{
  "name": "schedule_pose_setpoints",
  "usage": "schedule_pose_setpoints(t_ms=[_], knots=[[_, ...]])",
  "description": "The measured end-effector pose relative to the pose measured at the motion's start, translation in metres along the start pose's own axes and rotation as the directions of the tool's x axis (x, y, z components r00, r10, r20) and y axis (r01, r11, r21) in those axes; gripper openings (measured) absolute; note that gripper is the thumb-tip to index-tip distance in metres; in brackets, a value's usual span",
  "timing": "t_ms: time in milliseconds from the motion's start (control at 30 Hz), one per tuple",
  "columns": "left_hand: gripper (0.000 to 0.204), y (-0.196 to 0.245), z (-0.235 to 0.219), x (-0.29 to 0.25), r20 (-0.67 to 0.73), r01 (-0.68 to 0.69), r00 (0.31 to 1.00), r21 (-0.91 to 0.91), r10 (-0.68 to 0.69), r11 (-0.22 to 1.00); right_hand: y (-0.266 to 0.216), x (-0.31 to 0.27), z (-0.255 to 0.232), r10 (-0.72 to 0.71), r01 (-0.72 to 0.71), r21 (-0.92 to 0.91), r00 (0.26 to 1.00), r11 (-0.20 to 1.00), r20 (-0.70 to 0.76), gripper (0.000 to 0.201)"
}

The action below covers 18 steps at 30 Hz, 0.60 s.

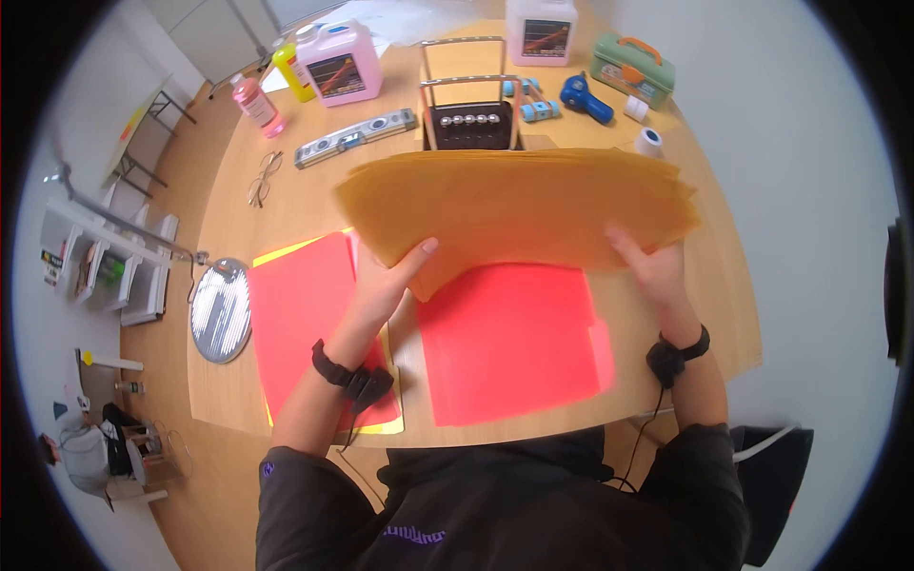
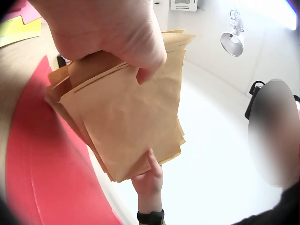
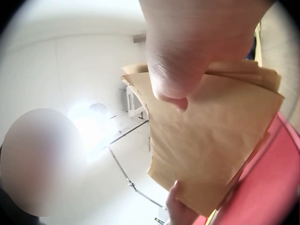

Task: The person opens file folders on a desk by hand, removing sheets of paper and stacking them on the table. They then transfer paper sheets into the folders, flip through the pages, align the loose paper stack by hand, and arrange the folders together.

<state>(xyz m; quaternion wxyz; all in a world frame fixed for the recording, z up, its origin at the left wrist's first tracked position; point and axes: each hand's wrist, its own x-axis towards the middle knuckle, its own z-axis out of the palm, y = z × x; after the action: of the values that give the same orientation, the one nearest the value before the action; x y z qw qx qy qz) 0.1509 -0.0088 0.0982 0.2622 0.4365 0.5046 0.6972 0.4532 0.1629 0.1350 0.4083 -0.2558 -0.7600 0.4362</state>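
Note:
Both hands hold up a thick stack of brown kraft-paper envelopes (image 1: 519, 205) over the table, one hand at each end. My left hand (image 1: 386, 281) grips the left end, its thumb on the near face and its fingers hidden behind. At the other end my right hand (image 1: 657, 271) has the stack in the same thumb-front grip. The envelopes bow slightly and their edges are uneven, fanned into layers in the left wrist view. Below the stack lies a red folder (image 1: 514, 352) with a tab on its right side. More red folders (image 1: 309, 324), with yellow showing under them, lie left of it.
A round mirror (image 1: 221, 312) stands at the table's left edge, with glasses (image 1: 265, 179) and a spirit level (image 1: 355, 138) farther back. Behind the stack are a Newton's cradle (image 1: 469, 120), a blue tool (image 1: 586, 100), a green toolbox (image 1: 632, 71) and pink jugs (image 1: 338, 62).

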Motion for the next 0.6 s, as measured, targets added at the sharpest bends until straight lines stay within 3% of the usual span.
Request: schedule_pose_setpoints(t_ms=[33, 100, 133, 167, 200, 233, 267, 300, 333, 367, 467, 500, 533, 567, 600], knots=[[0.030, -0.001, -0.002, 0.001, -0.021, -0.003, 1.000, 0.010, 0.003, 1.000, 0.008, -0.002, 0.006, -0.128, 0.126, -0.054, 0.991, 0.991, -0.036, 0.045], [0.038, -0.006, -0.008, 0.000, 0.089, 0.118, 0.991, -0.237, -0.099, 0.964, 0.030, -0.020, 0.000, 0.086, -0.086, -0.008, 0.996, 0.996, -0.023, 0.046], [0.044, -0.012, -0.012, -0.001, 0.092, 0.186, 0.980, -0.087, -0.178, 0.979, 0.041, -0.027, -0.006, 0.131, -0.127, 0.068, 0.990, 0.990, -0.053, 0.045], [0.046, -0.019, -0.018, -0.005, 0.208, -0.185, 0.969, 0.252, 0.133, 0.950, 0.060, -0.027, -0.006, 0.167, -0.158, 0.168, 0.985, 0.973, -0.040, 0.045], [0.047, -0.032, -0.014, 0.001, 0.117, -0.016, 0.993, 0.096, 0.004, 0.995, 0.064, -0.029, -0.011, 0.238, -0.232, 0.192, 0.971, 0.954, -0.008, 0.044], [0.049, -0.013, -0.010, 0.005, 0.219, -0.054, 0.974, 0.002, 0.052, 0.999, 0.063, -0.035, -0.014, 0.234, -0.226, 0.173, 0.972, 0.959, -0.030, 0.043], [0.051, -0.016, -0.006, 0.008, 0.225, -0.081, 0.971, -0.025, 0.084, 0.996, 0.076, -0.038, -0.026, 0.249, -0.244, 0.100, 0.968, 0.964, -0.040, 0.043], [0.050, -0.016, -0.008, 0.005, 0.268, -0.080, 0.961, 0.022, 0.072, 0.997, 0.090, -0.031, -0.016, 0.195, -0.189, 0.247, 0.981, 0.950, 0.002, 0.043], [0.049, -0.011, -0.008, 0.005, 0.268, -0.131, 0.959, 0.150, 0.087, 0.980, 0.097, -0.033, -0.024, 0.166, -0.139, 0.357, 0.985, 0.924, -0.047, 0.043], [0.049, -0.010, -0.003, 0.001, 0.252, -0.086, 0.965, 0.043, 0.072, 0.995, 0.104, -0.036, -0.021, 0.157, -0.132, 0.378, 0.987, 0.916, -0.036, 0.043], [0.051, -0.001, 0.000, -0.002, 0.139, -0.051, 0.989, -0.030, 0.054, 0.998, 0.097, -0.035, -0.017, 0.143, -0.136, 0.330, 0.990, 0.934, 0.001, 0.043], [0.051, -0.003, 0.001, -0.002, 0.161, -0.047, 0.985, -0.053, 0.056, 0.997, 0.089, -0.039, -0.009, 0.180, -0.151, 0.411, 0.983, 0.899, -0.034, 0.043], [0.052, -0.005, 0.001, -0.003, 0.185, -0.012, 0.983, 0.011, 0.009, 1.000, 0.085, -0.043, -0.006, 0.223, -0.158, 0.485, 0.972, 0.860, -0.079, 0.043], [0.054, -0.007, 0.004, -0.004, 0.219, 0.019, 0.975, 0.071, -0.034, 0.997, 0.098, -0.048, -0.005, 0.184, -0.136, 0.409, 0.980, 0.902, -0.080, 0.044], [0.048, -0.006, 0.007, -0.007, 0.193, -0.040, 0.981, 0.122, 0.016, 0.992, 0.109, -0.052, -0.007, 0.150, -0.114, 0.324, 0.985, 0.939, -0.088, 0.045]])
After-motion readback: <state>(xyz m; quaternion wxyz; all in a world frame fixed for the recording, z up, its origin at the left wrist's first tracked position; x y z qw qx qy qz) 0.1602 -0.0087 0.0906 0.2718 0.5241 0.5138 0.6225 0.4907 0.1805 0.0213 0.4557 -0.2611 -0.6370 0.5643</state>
